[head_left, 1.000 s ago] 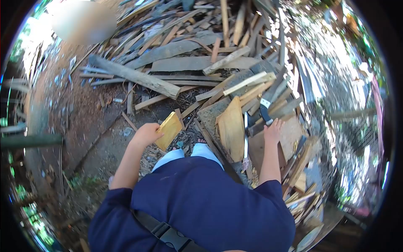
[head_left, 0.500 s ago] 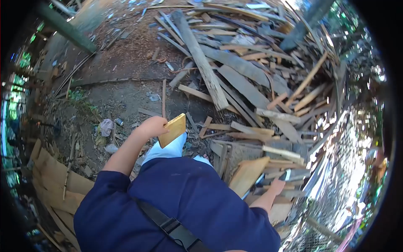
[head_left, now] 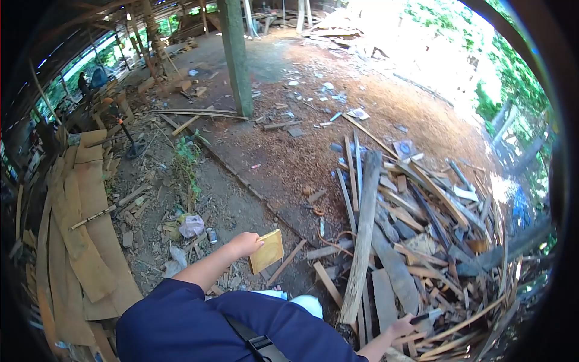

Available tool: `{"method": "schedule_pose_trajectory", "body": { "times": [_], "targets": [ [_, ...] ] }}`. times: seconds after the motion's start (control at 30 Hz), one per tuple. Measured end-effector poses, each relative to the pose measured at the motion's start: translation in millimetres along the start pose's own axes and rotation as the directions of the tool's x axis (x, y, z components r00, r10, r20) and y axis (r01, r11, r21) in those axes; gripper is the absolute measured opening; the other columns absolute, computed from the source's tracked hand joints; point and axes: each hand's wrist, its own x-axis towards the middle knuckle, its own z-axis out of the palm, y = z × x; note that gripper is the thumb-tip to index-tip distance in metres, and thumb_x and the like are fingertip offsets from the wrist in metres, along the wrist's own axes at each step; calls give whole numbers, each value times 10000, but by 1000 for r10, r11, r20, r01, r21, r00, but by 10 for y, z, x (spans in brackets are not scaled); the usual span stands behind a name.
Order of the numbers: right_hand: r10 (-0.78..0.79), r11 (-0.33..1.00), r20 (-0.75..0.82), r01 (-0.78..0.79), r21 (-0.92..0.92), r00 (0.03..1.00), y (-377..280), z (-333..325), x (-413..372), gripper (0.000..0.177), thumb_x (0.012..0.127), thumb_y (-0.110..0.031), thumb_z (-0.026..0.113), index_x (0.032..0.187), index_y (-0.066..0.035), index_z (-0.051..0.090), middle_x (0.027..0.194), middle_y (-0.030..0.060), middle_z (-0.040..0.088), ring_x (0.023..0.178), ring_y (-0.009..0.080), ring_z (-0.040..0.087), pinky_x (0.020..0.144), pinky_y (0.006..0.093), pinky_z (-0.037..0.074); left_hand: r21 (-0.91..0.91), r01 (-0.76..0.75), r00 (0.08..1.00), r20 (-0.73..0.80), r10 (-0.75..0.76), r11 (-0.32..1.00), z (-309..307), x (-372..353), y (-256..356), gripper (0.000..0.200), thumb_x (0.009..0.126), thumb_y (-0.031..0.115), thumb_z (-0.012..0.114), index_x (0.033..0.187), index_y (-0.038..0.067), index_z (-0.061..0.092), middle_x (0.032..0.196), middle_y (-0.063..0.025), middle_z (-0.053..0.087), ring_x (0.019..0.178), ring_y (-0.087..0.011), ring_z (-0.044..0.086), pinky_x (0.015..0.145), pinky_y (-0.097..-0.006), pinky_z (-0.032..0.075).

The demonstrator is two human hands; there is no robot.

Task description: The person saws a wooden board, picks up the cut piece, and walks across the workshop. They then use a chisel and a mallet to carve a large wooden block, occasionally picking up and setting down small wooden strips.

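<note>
My left hand (head_left: 246,244) grips a flat, roughly square piece of yellowish wood (head_left: 266,252) by its left edge, in front of my body. A faint curved mark shows on the wood's face. At the lower right, my right hand (head_left: 403,327) is closed around a short tool with a dark handle and a pale, blade-like end (head_left: 433,314); its exact kind is too small to make out. The tool is held over a heap of scrap wood (head_left: 416,241), pointing away to the right. A long weathered plank (head_left: 362,241) lies between my two hands.
Long flat boards (head_left: 90,241) are stacked at the left. A green post (head_left: 235,60) rises from the ground further ahead. A shovel-like tool (head_left: 128,137) stands at the left. Plastic litter (head_left: 192,225) and a can (head_left: 211,235) lie on the dirt.
The view has swung up and to the left, showing more of the yard. Both hands keep their hold; the right hand has come forward over the scrap heap.
</note>
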Motion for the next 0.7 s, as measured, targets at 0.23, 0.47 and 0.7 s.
{"method": "schedule_pose_trajectory", "body": {
  "times": [0.23,0.47,0.7],
  "targets": [
    [382,691,647,-669,274,660,-1064,1385,-703,78,809,-64,514,846,-34,452,577,-18,397,421,60,378,356,184,306,-310,93,980,-141,-142,946,-345,533,-278,464,717,441,611,885,9,605,822,-173,623,767,-273,612,676,-356,469],
    [188,781,805,-583,225,563,-2016,3377,-474,134,833,-158,551,844,-44,482,579,0,453,403,79,424,357,208,341,-531,305,911,-80,-405,791,-830,1373,-338,409,636,318,733,865,5,601,801,-135,629,693,-226,612,623,-338,481],
    [15,867,917,-462,187,398,-3895,6239,144,220,791,-215,598,723,-31,497,529,15,465,368,120,456,338,241,359,-437,359,788,-333,-519,825,-2498,2588,307,369,622,251,738,852,10,579,816,-155,621,735,-260,613,651,-353,476]
  ]
}}
